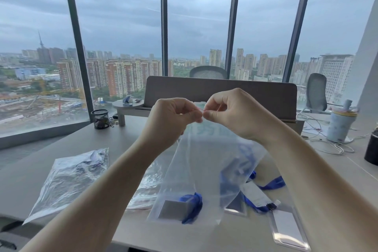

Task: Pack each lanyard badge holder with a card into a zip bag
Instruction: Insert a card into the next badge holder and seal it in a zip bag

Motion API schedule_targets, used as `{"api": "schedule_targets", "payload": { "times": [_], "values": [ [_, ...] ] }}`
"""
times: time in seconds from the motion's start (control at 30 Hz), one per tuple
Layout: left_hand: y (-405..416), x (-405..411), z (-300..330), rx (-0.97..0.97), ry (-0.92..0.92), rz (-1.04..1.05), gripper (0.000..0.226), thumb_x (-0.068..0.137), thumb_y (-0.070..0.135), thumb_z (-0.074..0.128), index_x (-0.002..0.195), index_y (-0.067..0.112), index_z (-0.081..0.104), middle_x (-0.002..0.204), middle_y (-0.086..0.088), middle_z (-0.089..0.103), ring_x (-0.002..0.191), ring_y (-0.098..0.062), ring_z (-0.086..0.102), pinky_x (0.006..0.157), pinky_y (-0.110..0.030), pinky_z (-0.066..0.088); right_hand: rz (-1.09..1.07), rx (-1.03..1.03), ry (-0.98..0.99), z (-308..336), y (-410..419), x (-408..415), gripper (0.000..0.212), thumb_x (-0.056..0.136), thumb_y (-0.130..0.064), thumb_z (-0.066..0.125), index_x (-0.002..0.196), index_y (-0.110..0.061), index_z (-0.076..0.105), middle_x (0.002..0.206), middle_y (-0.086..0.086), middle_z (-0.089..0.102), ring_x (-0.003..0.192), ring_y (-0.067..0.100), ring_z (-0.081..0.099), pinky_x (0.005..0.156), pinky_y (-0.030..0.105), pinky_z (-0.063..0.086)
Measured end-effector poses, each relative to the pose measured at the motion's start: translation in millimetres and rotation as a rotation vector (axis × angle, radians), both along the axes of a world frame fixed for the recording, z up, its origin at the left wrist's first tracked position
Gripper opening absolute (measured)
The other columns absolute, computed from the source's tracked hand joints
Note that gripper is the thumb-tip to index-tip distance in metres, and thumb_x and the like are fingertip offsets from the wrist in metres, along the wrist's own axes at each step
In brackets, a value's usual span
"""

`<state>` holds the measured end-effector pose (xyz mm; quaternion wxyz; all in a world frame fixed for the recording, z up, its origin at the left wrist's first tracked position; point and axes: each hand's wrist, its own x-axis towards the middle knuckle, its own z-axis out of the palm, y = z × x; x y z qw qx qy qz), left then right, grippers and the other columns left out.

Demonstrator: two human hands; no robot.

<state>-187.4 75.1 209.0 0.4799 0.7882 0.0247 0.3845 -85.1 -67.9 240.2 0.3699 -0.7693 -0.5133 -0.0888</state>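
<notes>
A clear zip bag [201,161] hangs in the air over the desk, held up by its top edge. My left hand [173,115] and my right hand [231,112] pinch that top edge side by side, fingertips almost touching. At the bag's bottom lies a grey card in a badge holder [172,209] with a bunched blue lanyard [194,205]. Behind the bag, on the desk, lie more badge holders with blue lanyards [272,184]. A clear badge holder with a card [286,229] lies at the lower right.
A filled zip bag [67,180] lies on the desk at the left, another flat one [147,188] beside it. A black mesh cup [100,118], a grey divider [221,92], a tumbler [340,125], white cables [327,145] and a dark container [372,149] stand around.
</notes>
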Motion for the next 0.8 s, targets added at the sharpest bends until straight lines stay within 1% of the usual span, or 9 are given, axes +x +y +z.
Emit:
{"api": "schedule_targets", "payload": {
  "times": [0.1, 0.17, 0.23, 0.3, 0.4, 0.5, 0.6, 0.7, 0.8],
  "values": [
    [-1, 0, 0, 0.005, -0.007, 0.008, 0.012, 0.081, 0.008, 0.071, 0.068, 0.01, 0.071, 0.069, -0.007, 0.072, 0.038, -0.006, 0.039, 0.041, -0.014, 0.033, -0.013, -0.04, -0.029, 2, 1, -4, 0.015, 0.088, -0.03, 0.068, 0.075, -0.021, 0.07, 0.058, -0.01, 0.056, 0.052, -0.002, 0.047, 0.053, 0.012, 0.037],
    [-5, 0, 1, 0.007, -0.017, 0.011, 0.012, 0.081, 0.004, 0.069, 0.069, 0.006, 0.069, 0.07, -0.011, 0.071, 0.038, 0.001, 0.044, 0.044, -0.006, 0.032, -0.028, -0.067, -0.058, 2, 2, -6, 0.016, 0.09, -0.029, 0.065, 0.077, -0.021, 0.068, 0.058, -0.01, 0.054, 0.053, -0.002, 0.047, 0.052, 0.011, 0.037],
    [-8, 0, 0, -0.007, -0.027, 0.015, 0.012, 0.08, 0.001, 0.068, 0.068, 0.004, 0.068, 0.071, -0.014, 0.07, 0.038, 0.004, 0.046, 0.044, -0.003, 0.032, -0.039, -0.099, -0.075, 0, 2, -8, 0.016, 0.093, -0.029, 0.062, 0.079, -0.021, 0.066, 0.062, -0.01, 0.053, 0.057, 0.002, 0.047, 0.054, 0.014, 0.034],
    [-8, 0, -2, -0.058, -0.038, 0.017, 0.012, 0.08, -0.001, 0.068, 0.069, 0.003, 0.068, 0.069, -0.012, 0.069, 0.037, 0.004, 0.046, 0.043, -0.004, 0.032, -0.051, -0.117, -0.078, -3, 1, -9, 0.015, 0.094, -0.028, 0.059, 0.083, -0.021, 0.066, 0.068, -0.01, 0.054, 0.066, 0.005, 0.05, 0.063, 0.025, 0.04],
    [-1, -1, -4, -0.149, -0.044, 0.035, 0.013, 0.079, 0.003, 0.068, 0.068, 0.008, 0.069, 0.07, -0.009, 0.071, 0.037, 0.0, 0.039, 0.041, -0.011, 0.031, -0.096, -0.127, -0.07, -7, -2, -5, 0.017, 0.094, -0.029, 0.058, 0.078, -0.028, 0.063, 0.072, -0.01, 0.056, 0.075, 0.012, 0.056, 0.072, 0.033, 0.046],
    [12, -5, -2, -0.222, -0.055, 0.073, 0.017, 0.079, 0.008, 0.069, 0.065, 0.016, 0.07, 0.068, -0.003, 0.072, 0.041, -0.008, 0.032, 0.04, -0.017, 0.029, -0.124, -0.126, -0.069, -11, -8, 2, 0.024, 0.093, -0.029, 0.058, 0.07, -0.032, 0.056, 0.069, -0.011, 0.059, 0.07, 0.009, 0.054, 0.068, 0.031, 0.041],
    [27, -13, 2, -0.32, -0.099, 0.093, 0.019, 0.078, 0.006, 0.069, 0.062, 0.016, 0.071, 0.066, -0.002, 0.071, 0.045, -0.013, 0.028, 0.04, -0.018, 0.024, -0.146, -0.118, -0.059, -15, -15, 7, 0.021, 0.093, -0.03, 0.058, 0.073, -0.03, 0.058, 0.069, -0.008, 0.062, 0.07, 0.012, 0.057, 0.068, 0.034, 0.046],
    [41, -24, 3, -0.352, -0.118, 0.116, 0.019, 0.079, 0.009, 0.07, 0.061, 0.016, 0.071, 0.069, -0.006, 0.071, 0.044, -0.012, 0.027, 0.041, -0.019, 0.022, -0.158, -0.111, -0.067, -18, -21, 7, 0.018, 0.094, -0.031, 0.057, 0.077, -0.027, 0.061, 0.07, -0.007, 0.063, 0.072, 0.015, 0.059, 0.071, 0.038, 0.05],
    [52, -34, 1, -0.345, -0.119, 0.144, 0.02, 0.08, 0.011, 0.069, 0.061, 0.016, 0.072, 0.076, -0.014, 0.068, 0.043, -0.012, 0.028, 0.042, -0.02, 0.021, -0.154, -0.128, -0.075, -20, -24, 2, 0.017, 0.096, -0.028, 0.056, 0.079, -0.027, 0.061, 0.073, -0.01, 0.062, 0.072, 0.011, 0.057, 0.067, 0.032, 0.046]
  ]
}}
